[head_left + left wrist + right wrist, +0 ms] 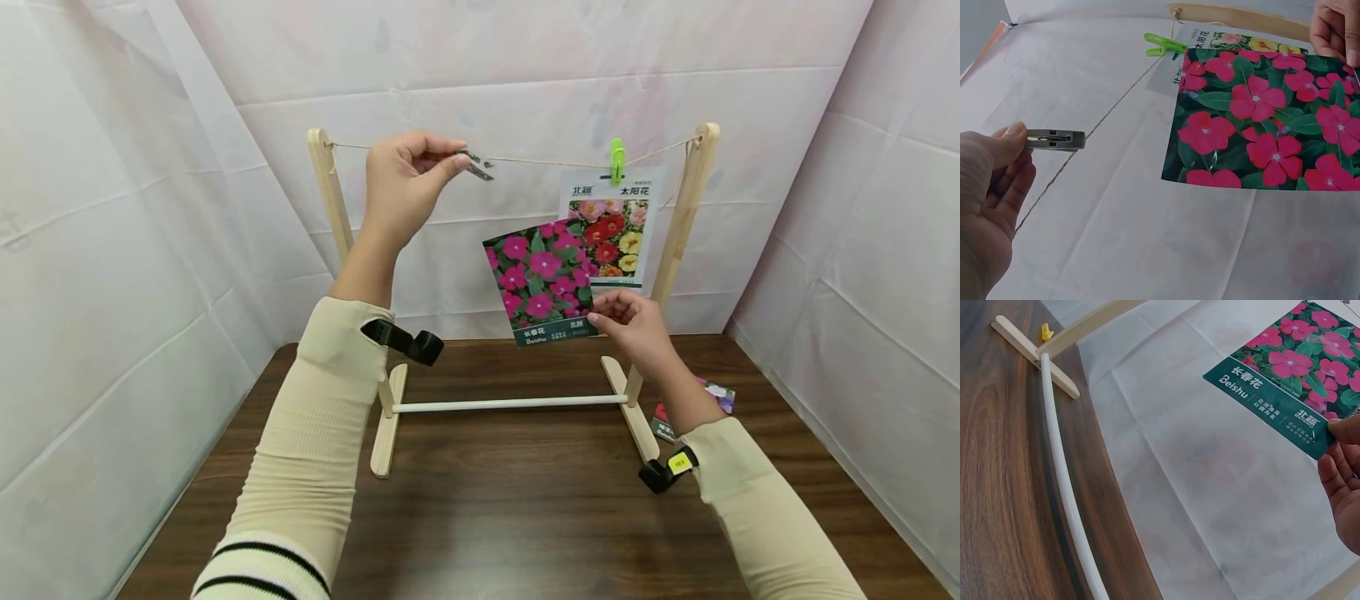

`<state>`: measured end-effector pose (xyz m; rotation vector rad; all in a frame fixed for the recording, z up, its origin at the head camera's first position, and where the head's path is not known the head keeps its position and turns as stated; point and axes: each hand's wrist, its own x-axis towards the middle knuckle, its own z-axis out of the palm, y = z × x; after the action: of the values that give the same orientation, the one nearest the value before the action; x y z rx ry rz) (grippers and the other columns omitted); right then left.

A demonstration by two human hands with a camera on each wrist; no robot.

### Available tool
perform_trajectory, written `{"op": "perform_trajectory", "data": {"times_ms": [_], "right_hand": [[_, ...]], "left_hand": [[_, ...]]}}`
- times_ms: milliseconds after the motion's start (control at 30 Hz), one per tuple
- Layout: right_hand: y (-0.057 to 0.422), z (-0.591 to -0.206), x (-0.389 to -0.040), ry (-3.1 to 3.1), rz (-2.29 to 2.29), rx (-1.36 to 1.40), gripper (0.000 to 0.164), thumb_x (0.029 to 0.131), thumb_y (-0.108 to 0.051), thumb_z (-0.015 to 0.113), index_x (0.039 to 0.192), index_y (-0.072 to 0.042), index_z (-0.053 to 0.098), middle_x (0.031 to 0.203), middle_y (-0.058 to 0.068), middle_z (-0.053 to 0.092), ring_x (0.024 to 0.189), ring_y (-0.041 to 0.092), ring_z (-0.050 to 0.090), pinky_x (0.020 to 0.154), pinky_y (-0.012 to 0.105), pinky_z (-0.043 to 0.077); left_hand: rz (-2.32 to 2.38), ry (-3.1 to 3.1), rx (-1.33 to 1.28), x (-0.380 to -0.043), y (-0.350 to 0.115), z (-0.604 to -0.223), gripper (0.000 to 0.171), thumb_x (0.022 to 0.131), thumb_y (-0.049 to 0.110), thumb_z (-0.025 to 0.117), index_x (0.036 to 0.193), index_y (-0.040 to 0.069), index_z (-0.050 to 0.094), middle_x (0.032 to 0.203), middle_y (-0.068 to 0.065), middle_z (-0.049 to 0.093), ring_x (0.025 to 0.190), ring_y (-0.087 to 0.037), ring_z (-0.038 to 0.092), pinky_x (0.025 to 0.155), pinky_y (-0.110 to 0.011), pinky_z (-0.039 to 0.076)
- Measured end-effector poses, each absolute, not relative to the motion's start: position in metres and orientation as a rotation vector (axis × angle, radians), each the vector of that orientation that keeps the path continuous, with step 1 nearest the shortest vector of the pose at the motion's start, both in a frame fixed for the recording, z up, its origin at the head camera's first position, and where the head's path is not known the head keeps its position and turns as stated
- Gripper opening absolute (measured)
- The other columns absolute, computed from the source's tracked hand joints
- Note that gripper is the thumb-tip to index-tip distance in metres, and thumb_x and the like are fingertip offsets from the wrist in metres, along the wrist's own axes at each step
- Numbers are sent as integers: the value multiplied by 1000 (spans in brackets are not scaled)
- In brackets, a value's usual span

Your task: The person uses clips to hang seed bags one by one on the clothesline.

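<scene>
My left hand point(405, 187) pinches a grey clothespin point(477, 165) close to the string point(525, 161); in the left wrist view the clothespin point(1055, 139) appears side-on between thumb and fingers. With thumb and fingers my right hand point(633, 329) pinches the lower right corner of a seed packet point(542, 279) printed with pink flowers. The packet is tilted and hangs below the string, apart from it. Behind it, a second seed packet point(637, 217) with mixed flowers is clipped to the string by a green clothespin point(617, 162). In the right wrist view the held packet's green label point(1269, 406) shows.
A wooden frame with a left post point(330, 192), a right post point(686, 208) and a white crossbar point(510, 404) stands on the brown table point(510, 500). More packets point(720, 393) lie behind my right wrist. A small yellow object point(1047, 331) sits beside the frame's foot.
</scene>
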<state>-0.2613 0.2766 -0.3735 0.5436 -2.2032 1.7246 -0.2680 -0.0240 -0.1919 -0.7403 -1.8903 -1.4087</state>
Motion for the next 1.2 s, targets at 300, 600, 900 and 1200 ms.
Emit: {"op": "perform_trajectory", "data": {"times_ms": [300, 600, 900, 1200], "right_hand": [[266, -369, -265, -2165, 1767, 526, 19, 92, -3, 67, 105, 9, 60, 91, 7, 66, 73, 9, 58, 63, 20, 50], [256, -364, -266, -2161, 1781, 503, 20, 92, -1, 66, 108, 10, 59, 91, 7, 65, 73, 10, 58, 64, 20, 50], [246, -356, -273, -2150, 1798, 428, 19, 91, -7, 69, 104, 5, 60, 86, -1, 64, 71, 13, 56, 62, 22, 48], [239, -343, -278, -2151, 1806, 420, 16, 91, -7, 69, 103, 1, 62, 84, -3, 65, 71, 15, 55, 61, 26, 46]], "left_hand": [[-1480, -1831, -703, -276, -20, -186, 15, 82, 8, 78, 93, -3, 76, 92, -11, 73, 73, -12, 66, 71, -20, 53], [-1476, -1819, -715, -274, -20, -182, 14, 83, 8, 78, 92, -2, 76, 89, -8, 73, 73, -13, 67, 73, -21, 54], [-1331, -1930, -743, -278, -13, -182, 14, 87, 7, 74, 97, -2, 75, 96, -11, 73, 75, -16, 66, 70, -20, 53], [-1302, -2003, -712, -278, -10, -184, 14, 87, 9, 75, 97, 1, 76, 96, -12, 73, 72, -11, 64, 67, -18, 51]]}}
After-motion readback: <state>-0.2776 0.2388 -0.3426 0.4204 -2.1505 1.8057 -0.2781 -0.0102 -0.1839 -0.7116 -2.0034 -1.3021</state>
